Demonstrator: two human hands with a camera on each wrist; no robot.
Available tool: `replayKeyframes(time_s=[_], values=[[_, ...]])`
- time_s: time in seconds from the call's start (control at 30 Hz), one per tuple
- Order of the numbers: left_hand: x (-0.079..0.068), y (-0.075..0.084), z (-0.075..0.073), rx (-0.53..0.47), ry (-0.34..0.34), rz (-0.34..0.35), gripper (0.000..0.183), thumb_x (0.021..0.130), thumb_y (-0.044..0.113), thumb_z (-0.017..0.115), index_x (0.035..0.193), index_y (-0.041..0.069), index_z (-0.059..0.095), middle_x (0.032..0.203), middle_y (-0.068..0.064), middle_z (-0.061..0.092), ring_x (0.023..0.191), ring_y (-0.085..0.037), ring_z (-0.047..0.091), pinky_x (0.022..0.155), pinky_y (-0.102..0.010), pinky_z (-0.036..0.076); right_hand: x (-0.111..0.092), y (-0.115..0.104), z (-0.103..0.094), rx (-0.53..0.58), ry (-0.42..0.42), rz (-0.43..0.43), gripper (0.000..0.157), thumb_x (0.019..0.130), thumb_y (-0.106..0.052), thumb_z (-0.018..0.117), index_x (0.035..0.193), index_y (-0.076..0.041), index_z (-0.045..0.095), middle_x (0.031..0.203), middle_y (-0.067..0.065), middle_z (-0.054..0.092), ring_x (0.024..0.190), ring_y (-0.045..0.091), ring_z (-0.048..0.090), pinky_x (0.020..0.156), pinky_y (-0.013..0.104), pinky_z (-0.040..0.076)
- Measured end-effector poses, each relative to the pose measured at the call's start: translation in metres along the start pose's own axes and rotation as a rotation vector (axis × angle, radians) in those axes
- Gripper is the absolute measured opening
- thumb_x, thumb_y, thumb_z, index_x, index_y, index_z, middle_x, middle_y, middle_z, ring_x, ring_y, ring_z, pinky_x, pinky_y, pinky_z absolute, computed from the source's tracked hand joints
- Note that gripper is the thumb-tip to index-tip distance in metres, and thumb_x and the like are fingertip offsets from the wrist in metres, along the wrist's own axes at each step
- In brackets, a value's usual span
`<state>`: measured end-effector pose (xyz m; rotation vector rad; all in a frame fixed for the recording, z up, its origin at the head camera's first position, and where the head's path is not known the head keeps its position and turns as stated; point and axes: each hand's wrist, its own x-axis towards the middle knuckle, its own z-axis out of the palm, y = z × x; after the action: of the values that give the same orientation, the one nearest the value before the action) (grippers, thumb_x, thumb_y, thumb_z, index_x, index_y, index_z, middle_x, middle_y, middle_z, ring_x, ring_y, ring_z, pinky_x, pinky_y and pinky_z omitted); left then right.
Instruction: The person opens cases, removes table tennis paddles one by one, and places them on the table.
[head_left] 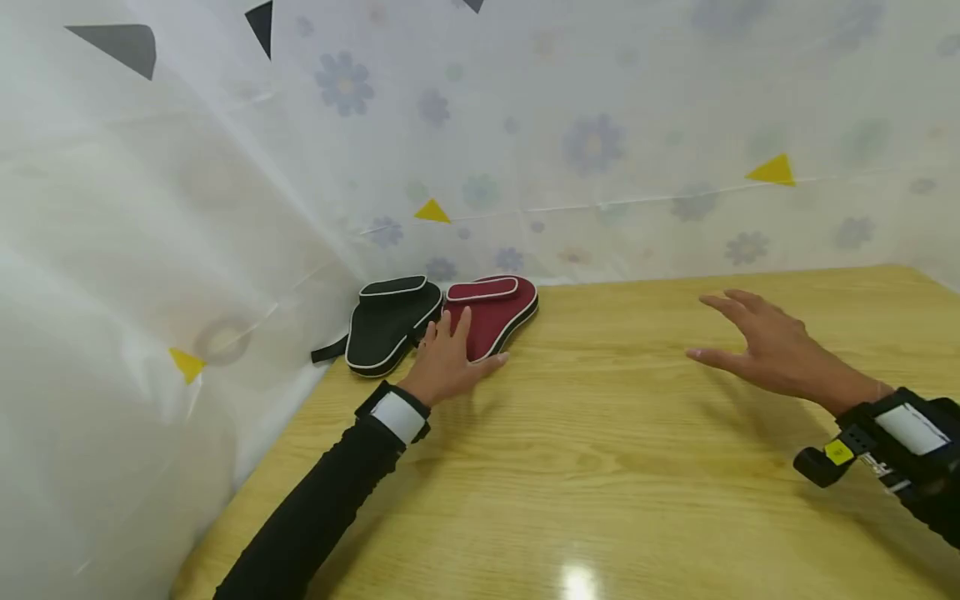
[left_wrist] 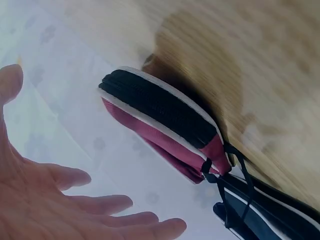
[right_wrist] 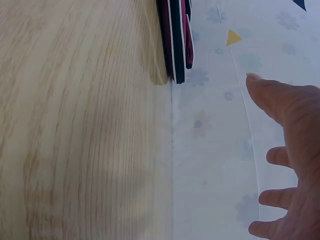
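- The red case (head_left: 497,318) and black case (head_left: 386,327) lie side by side, far left on the worktop (head_left: 600,417).
- The left hand (head_left: 446,367) is spread near the red case; the right hand (head_left: 776,350) is spread, empty.
- Both cases seem already placed; what is left, I cannot tell.

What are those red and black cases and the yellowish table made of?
The dark red, white-edged, paddle-shaped case: probably matt woven fabric, given its dull, faintly ribbed surface. The black, white-edged, paddle-shaped case: likely similar cloth, from its same dull look. The yellowish, wood-grained table: glossy wood or perhaps printed laminate; grain shows and light glares off it.
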<state>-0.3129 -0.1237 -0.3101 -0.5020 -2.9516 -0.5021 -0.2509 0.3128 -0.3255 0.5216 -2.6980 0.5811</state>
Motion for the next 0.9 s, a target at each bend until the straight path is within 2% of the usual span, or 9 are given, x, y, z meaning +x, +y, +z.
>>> replayKeyframes(time_s=[0.17, 0.37, 0.5, 0.7, 0.9], values=[[0.019, -0.004, 0.006, 0.005, 0.012, -0.054, 0.101, 0.092, 0.067, 0.058, 0.163, 0.011, 0.015, 0.165, -0.026, 0.010, 0.150, -0.052, 0.009, 0.113, -0.069, 0.023, 0.001, -0.006, 0.003, 0.006, 0.000, -0.010, 0.081, 0.092, -0.037, 0.074, 0.154, -0.001, 0.035, 0.153, 0.037, 0.027, 0.136, 0.059, 0.028, 0.090, 0.079, 0.023], [0.045, -0.019, 0.015, 0.029, -0.022, -0.121, 0.094, 0.092, 0.067, 0.057, 0.162, 0.014, 0.024, 0.165, -0.026, 0.013, 0.149, -0.052, 0.014, 0.108, -0.070, 0.031, 0.000, -0.014, 0.003, 0.007, 0.003, -0.015, 0.079, 0.092, -0.037, 0.073, 0.153, 0.000, 0.036, 0.152, 0.038, 0.028, 0.135, 0.060, 0.029, 0.091, 0.078, 0.024], [0.057, -0.028, 0.020, 0.025, -0.058, -0.127, 0.089, 0.094, 0.066, 0.056, 0.160, 0.012, 0.031, 0.163, -0.026, 0.021, 0.146, -0.052, 0.023, 0.108, -0.068, 0.032, 0.001, -0.015, 0.002, -0.001, -0.004, -0.010, 0.080, 0.093, -0.038, 0.073, 0.153, -0.001, 0.036, 0.152, 0.037, 0.028, 0.135, 0.060, 0.029, 0.092, 0.078, 0.024], [0.061, -0.029, 0.020, 0.019, -0.108, -0.104, 0.087, 0.096, 0.063, 0.054, 0.158, 0.006, 0.033, 0.157, -0.025, 0.036, 0.149, -0.043, 0.026, 0.116, -0.058, 0.028, 0.003, -0.016, 0.002, -0.007, -0.025, 0.001, 0.080, 0.093, -0.040, 0.072, 0.153, -0.001, 0.035, 0.153, 0.037, 0.027, 0.136, 0.059, 0.028, 0.093, 0.079, 0.023], [0.062, -0.030, 0.021, 0.006, -0.117, -0.116, 0.088, 0.095, 0.064, 0.055, 0.158, 0.006, 0.033, 0.155, -0.022, 0.042, 0.146, -0.042, 0.032, 0.115, -0.055, 0.031, 0.004, -0.017, 0.004, -0.019, -0.017, -0.008, 0.080, 0.093, -0.039, 0.072, 0.153, 0.000, 0.037, 0.152, 0.037, 0.027, 0.135, 0.059, 0.029, 0.091, 0.079, 0.026]])
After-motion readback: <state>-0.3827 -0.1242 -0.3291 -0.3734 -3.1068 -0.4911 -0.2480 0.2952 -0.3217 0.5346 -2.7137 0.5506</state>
